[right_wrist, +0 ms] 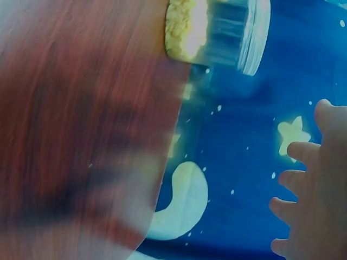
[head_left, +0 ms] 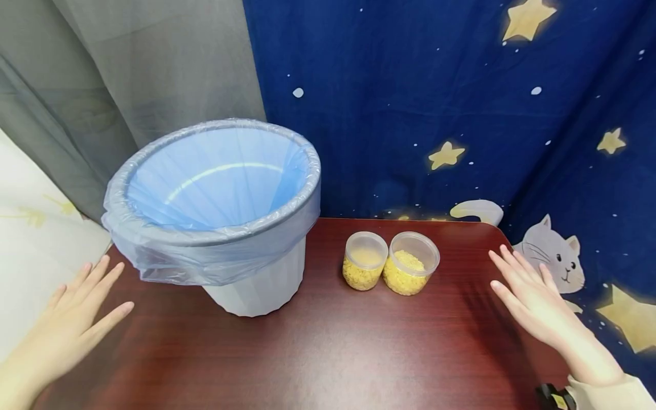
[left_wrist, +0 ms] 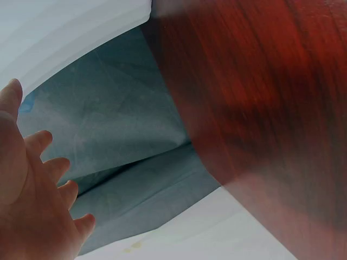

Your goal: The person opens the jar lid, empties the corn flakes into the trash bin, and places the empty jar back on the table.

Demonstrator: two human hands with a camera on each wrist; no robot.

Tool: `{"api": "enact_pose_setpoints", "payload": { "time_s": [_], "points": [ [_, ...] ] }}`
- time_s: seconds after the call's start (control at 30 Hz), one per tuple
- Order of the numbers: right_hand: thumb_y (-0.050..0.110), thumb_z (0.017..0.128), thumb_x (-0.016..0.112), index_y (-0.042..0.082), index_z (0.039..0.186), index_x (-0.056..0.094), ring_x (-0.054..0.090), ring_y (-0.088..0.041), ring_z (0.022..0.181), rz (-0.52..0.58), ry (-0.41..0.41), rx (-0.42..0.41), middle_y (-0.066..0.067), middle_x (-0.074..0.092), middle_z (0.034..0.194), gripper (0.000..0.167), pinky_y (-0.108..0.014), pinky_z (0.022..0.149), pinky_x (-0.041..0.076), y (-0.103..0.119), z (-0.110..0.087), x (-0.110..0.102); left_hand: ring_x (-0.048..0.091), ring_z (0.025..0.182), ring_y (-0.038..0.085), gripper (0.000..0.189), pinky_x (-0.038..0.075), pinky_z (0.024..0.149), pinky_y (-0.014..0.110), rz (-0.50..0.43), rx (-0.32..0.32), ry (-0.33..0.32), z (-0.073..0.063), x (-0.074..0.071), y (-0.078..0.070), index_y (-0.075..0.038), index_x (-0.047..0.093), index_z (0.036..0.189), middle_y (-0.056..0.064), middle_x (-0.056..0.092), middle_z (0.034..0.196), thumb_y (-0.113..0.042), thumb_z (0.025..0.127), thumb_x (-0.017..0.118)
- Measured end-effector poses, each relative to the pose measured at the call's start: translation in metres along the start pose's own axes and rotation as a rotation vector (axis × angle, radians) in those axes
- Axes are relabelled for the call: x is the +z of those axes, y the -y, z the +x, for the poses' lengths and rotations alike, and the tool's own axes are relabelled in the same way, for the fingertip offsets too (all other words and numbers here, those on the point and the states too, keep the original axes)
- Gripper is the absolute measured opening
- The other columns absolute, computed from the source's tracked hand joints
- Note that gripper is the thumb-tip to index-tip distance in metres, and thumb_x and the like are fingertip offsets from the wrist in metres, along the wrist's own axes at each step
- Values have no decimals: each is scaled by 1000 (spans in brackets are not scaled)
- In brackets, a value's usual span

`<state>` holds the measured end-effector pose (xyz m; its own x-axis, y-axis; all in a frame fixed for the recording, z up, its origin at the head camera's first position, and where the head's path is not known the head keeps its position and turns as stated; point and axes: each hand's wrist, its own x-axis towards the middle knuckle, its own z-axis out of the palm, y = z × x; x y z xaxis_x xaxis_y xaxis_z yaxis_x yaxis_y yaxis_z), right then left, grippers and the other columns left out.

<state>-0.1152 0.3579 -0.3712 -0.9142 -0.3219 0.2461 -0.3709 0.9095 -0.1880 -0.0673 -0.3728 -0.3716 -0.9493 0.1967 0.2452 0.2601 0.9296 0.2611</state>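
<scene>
Left of centre in the head view stands a white trash can (head_left: 256,290), lined with a thin blue plastic bag (head_left: 225,265) folded over its rim. My left hand (head_left: 72,324) hovers to its left, fingers spread and holding nothing. To the can's right, two clear plastic jars stand side by side: a smaller jar (head_left: 363,276) and a wider jar (head_left: 407,282), each partly filled with yellow, crumb-like bits. My right hand (head_left: 538,302) is over the table's right side, apart from the jars, with its fingers extended. The right wrist view shows one jar (right_wrist: 187,30) near the top.
Everything stands on a dark red wooden table (head_left: 328,364). Behind it hang a grey curtain (head_left: 169,62) and a blue curtain (head_left: 369,114) with stars and a cat. White cloth (head_left: 36,239) lies beyond the left edge. A black device (head_left: 556,396) sits at the right sleeve.
</scene>
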Motion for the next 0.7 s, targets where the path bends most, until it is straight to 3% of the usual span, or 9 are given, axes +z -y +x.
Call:
{"api": "enact_pose_setpoints", "payload": {
  "time_s": [0.7],
  "points": [
    [30, 100, 47, 13, 153, 25, 6, -28, 144, 39, -8, -70, -18, 21, 155, 60, -53, 110, -10, 39, 38, 1, -12, 143, 30, 75, -19, 104, 57, -29, 8, -3, -10, 14, -7, -6, 16, 153, 19, 2, 157, -28, 95, 58]
  ]
}}
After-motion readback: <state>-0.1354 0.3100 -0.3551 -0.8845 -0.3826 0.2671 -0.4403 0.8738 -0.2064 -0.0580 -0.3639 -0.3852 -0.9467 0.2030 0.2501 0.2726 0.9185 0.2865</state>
